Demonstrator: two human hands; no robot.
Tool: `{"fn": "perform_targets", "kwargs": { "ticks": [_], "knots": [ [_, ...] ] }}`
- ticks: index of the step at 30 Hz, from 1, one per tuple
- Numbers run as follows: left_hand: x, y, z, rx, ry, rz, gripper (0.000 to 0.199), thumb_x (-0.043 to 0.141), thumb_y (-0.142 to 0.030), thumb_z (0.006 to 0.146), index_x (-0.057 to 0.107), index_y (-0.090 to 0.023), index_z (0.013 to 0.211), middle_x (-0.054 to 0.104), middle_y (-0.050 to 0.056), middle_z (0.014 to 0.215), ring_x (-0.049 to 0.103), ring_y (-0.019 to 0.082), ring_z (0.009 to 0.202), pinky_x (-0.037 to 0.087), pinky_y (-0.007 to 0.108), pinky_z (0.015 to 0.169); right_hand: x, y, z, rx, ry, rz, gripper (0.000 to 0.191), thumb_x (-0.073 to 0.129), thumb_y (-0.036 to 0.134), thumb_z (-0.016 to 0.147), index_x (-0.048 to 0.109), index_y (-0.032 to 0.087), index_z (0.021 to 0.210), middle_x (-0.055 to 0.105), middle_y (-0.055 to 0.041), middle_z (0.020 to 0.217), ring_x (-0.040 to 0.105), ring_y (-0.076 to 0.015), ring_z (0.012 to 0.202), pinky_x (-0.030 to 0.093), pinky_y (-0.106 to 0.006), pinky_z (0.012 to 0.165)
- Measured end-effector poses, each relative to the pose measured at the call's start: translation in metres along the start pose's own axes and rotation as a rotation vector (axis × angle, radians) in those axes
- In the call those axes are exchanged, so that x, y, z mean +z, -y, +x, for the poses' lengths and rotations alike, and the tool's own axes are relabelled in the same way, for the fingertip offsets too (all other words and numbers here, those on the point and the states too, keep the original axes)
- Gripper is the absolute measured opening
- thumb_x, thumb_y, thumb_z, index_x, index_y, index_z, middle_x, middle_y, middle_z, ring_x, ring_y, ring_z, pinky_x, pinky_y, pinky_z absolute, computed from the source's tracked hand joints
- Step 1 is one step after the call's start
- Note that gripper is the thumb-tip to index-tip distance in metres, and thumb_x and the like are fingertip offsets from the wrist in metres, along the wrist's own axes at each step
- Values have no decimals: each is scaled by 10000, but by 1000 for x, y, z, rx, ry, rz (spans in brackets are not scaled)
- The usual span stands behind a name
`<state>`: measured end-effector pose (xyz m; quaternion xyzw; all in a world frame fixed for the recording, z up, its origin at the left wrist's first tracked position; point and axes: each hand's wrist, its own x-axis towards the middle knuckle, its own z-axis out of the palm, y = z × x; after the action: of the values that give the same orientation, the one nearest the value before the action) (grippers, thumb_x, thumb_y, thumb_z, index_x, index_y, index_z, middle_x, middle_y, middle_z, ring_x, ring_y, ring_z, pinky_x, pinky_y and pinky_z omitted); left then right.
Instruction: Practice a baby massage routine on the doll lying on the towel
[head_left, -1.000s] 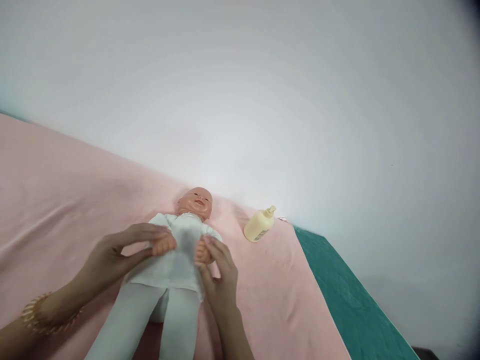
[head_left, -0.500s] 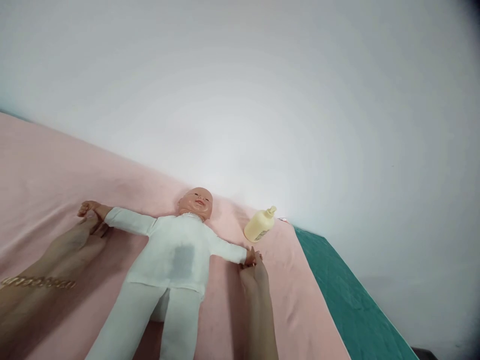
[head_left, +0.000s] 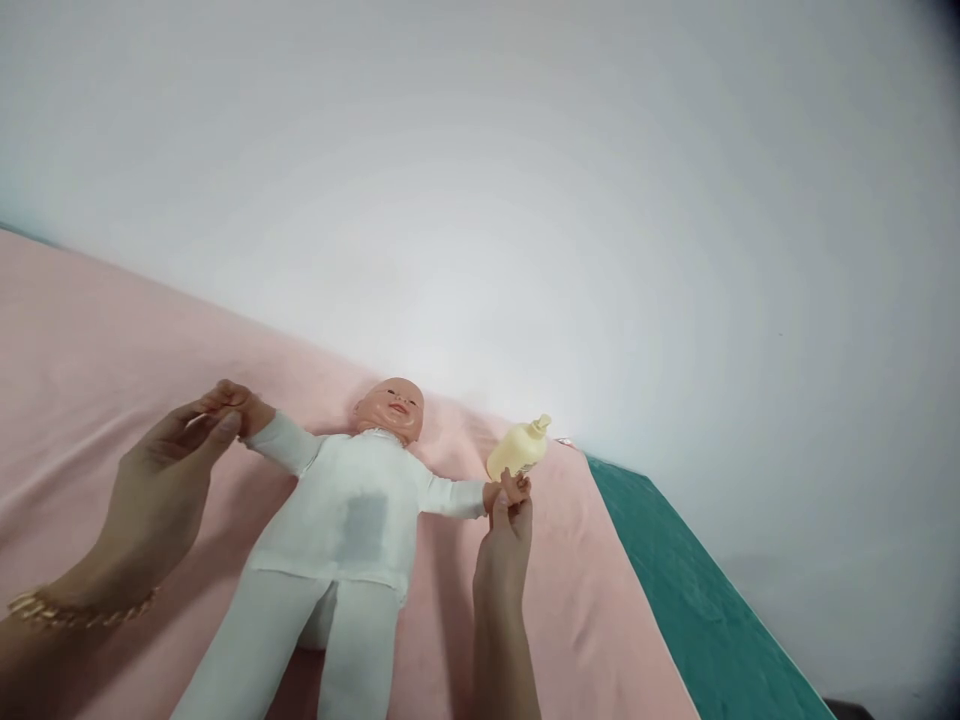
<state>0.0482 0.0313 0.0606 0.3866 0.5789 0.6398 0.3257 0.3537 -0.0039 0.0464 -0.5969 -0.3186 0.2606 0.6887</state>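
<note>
A baby doll (head_left: 337, 500) with a bald plastic head and a white cloth body lies on its back on a pink sheet (head_left: 592, 600). A grey rectangle shows through the cloth of its belly. My left hand (head_left: 176, 455) pinches the doll's hand on the left side, thumb below and fingers behind, and holds that arm raised off the sheet. On the other side, my right hand (head_left: 506, 540) grips the doll's other hand between thumb and fingers. Just behind it stands a pale yellow pump bottle (head_left: 517, 447), its lower part partly covered by the doll's hand.
A white wall (head_left: 480, 200) rises directly behind the doll's head. Green covering (head_left: 690, 580) shows beyond the pink sheet on the right. A small dark object (head_left: 847, 708) appears at the lower right edge.
My left hand has lifted the doll's hand up and inward, bending that arm. My right hand has raised the other doll hand slightly, bringing it in front of the bottle.
</note>
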Motion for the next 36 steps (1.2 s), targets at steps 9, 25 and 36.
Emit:
{"fn": "perform_targets", "kwargs": {
  "ticks": [9, 25, 36],
  "knots": [
    [7, 16, -11, 711, 512, 178, 196, 679, -327, 885, 751, -291, 1064, 773, -23, 1119, 709, 197, 1087, 558, 297, 971, 20, 12, -39, -588, 533, -339, 446, 534, 315, 994, 516, 327, 1440, 620, -44, 1411, 563, -201, 1318, 478, -373, 1073],
    [11, 34, -6, 1186, 697, 282, 343, 628, -144, 923, 705, -322, 1206, 759, 4, 1168, 696, 165, 1109, 526, 330, 1026, 25, 13, -42, -934, 842, -519, 472, 570, 136, 940, 588, 365, 1353, 719, -3, 1263, 674, -180, 1120, 355, -480, 1167],
    [11, 23, -13, 980, 623, 154, 213, 646, -220, 908, 756, -319, 1061, 778, -11, 1097, 718, 170, 1052, 575, 272, 933, 25, 11, -41, -858, 776, -411, 481, 644, 124, 892, 627, 362, 1310, 724, -12, 1254, 680, -186, 1126, 342, -505, 1180]
  ]
}}
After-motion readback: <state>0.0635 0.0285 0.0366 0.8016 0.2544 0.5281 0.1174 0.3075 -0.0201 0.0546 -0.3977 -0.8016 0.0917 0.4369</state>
